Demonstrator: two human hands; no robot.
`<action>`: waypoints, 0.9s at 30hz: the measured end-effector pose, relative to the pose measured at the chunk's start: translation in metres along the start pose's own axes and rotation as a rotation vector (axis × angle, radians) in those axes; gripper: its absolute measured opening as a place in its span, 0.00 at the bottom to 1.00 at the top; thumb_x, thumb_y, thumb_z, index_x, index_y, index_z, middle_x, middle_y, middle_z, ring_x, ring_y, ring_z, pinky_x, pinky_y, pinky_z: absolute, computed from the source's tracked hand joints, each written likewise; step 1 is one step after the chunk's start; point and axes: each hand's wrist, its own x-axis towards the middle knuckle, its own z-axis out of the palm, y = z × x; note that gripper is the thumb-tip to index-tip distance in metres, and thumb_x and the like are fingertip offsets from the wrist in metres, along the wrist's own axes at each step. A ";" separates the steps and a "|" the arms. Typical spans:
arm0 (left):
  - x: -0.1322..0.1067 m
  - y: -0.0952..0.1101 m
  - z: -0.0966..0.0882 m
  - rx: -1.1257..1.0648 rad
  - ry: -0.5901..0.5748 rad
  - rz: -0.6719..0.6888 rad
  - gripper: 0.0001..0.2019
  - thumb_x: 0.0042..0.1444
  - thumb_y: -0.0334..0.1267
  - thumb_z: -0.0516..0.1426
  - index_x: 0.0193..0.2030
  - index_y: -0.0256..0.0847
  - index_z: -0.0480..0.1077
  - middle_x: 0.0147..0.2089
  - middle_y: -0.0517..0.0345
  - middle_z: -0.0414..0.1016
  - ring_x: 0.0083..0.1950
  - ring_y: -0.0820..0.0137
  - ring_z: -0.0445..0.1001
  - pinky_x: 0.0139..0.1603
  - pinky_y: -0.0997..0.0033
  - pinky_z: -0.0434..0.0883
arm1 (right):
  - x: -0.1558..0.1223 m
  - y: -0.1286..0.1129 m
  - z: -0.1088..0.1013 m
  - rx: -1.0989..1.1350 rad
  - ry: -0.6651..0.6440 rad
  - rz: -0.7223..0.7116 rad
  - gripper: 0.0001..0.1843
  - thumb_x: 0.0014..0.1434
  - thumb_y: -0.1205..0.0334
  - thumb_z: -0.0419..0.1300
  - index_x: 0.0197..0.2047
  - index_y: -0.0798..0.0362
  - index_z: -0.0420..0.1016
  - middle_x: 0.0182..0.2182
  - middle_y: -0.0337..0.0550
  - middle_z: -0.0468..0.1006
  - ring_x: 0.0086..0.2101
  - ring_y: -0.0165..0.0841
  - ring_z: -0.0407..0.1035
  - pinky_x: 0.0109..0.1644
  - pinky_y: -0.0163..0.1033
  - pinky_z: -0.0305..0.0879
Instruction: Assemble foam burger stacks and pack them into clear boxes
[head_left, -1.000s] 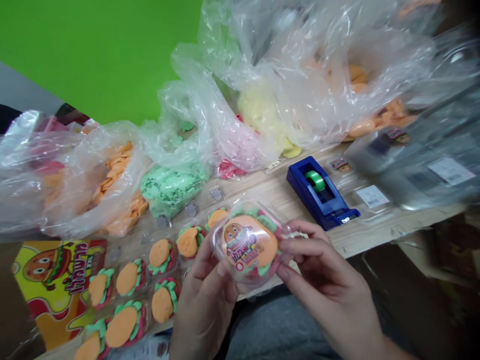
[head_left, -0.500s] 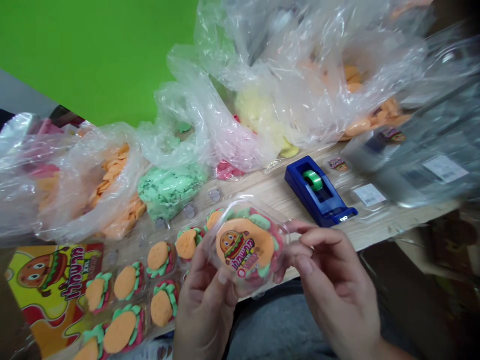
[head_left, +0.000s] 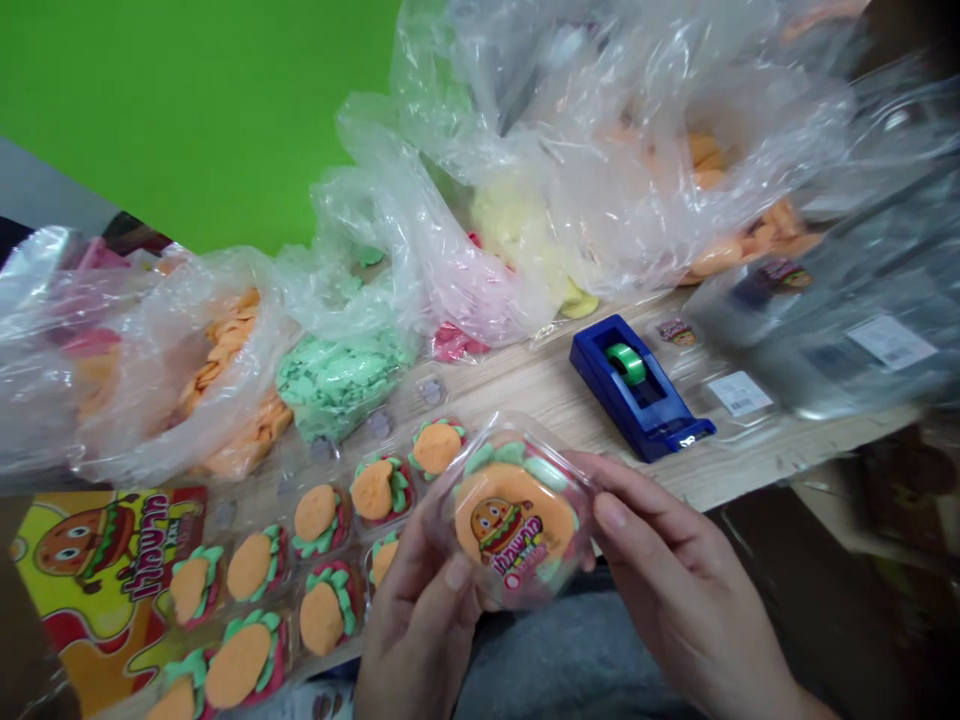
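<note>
Between my two hands I hold a transparent plastic pack with a burger-shaped gummy (head_left: pixel 514 515) inside, a printed burger sticker on its orange top. My left hand (head_left: pixel 420 630) supports it from below and the left side. My right hand (head_left: pixel 682 590) grips its right edge with the fingers. Just left of the pack, a strip of similar packed burger gummies (head_left: pixel 322 530) lies in rows on a yellow printed burger box (head_left: pixel 97 590) and the wooden table (head_left: pixel 570 390).
Behind the gummies stand plastic bags of orange (head_left: pixel 232 370), green (head_left: pixel 337 385) and yellow (head_left: pixel 510 230) pieces. A blue tape dispenser (head_left: pixel 634 390) with green tape sits on the table. A grey-tinted plastic bag (head_left: pixel 832 300) with a white label lies at right.
The pack has moved right and turned a little in my hands, now showing more of the gummies beside it. My right hand has shifted its grip toward the pack's edge.
</note>
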 end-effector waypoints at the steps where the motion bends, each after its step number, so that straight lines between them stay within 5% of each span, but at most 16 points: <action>1: 0.000 0.000 0.000 -0.008 0.001 -0.015 0.16 0.51 0.34 0.61 0.48 0.52 0.74 0.50 0.59 0.77 0.49 0.67 0.76 0.43 0.79 0.75 | 0.000 -0.001 0.000 -0.001 -0.004 0.006 0.11 0.60 0.59 0.58 0.45 0.37 0.77 0.37 0.36 0.75 0.31 0.23 0.65 0.32 0.25 0.64; 9: -0.003 0.004 0.001 -0.007 0.072 -0.101 0.16 0.51 0.32 0.61 0.46 0.51 0.75 0.45 0.60 0.80 0.39 0.70 0.79 0.37 0.78 0.76 | 0.001 -0.008 0.000 -0.021 -0.068 0.034 0.14 0.61 0.62 0.57 0.48 0.38 0.75 0.38 0.35 0.75 0.28 0.21 0.65 0.32 0.24 0.66; 15: 0.001 0.008 0.007 -0.031 0.113 -0.111 0.17 0.50 0.32 0.61 0.49 0.47 0.73 0.44 0.55 0.79 0.34 0.72 0.78 0.27 0.83 0.75 | 0.000 -0.011 0.008 -0.112 -0.112 -0.031 0.28 0.53 0.75 0.60 0.50 0.33 0.72 0.44 0.32 0.75 0.45 0.23 0.70 0.48 0.25 0.67; 21: 0.001 0.010 0.007 -0.097 0.140 -0.121 0.17 0.47 0.29 0.63 0.44 0.50 0.76 0.42 0.61 0.80 0.31 0.79 0.76 0.27 0.90 0.72 | 0.003 -0.011 0.015 -0.191 0.004 -0.056 0.26 0.48 0.76 0.63 0.47 0.39 0.74 0.33 0.31 0.78 0.34 0.23 0.74 0.40 0.23 0.70; 27: -0.001 0.006 0.007 -0.078 0.177 -0.104 0.19 0.47 0.28 0.63 0.45 0.53 0.75 0.40 0.63 0.80 0.30 0.78 0.77 0.27 0.88 0.73 | 0.006 -0.010 0.017 -0.104 0.020 -0.025 0.22 0.49 0.73 0.65 0.44 0.40 0.75 0.35 0.31 0.81 0.36 0.25 0.76 0.39 0.25 0.73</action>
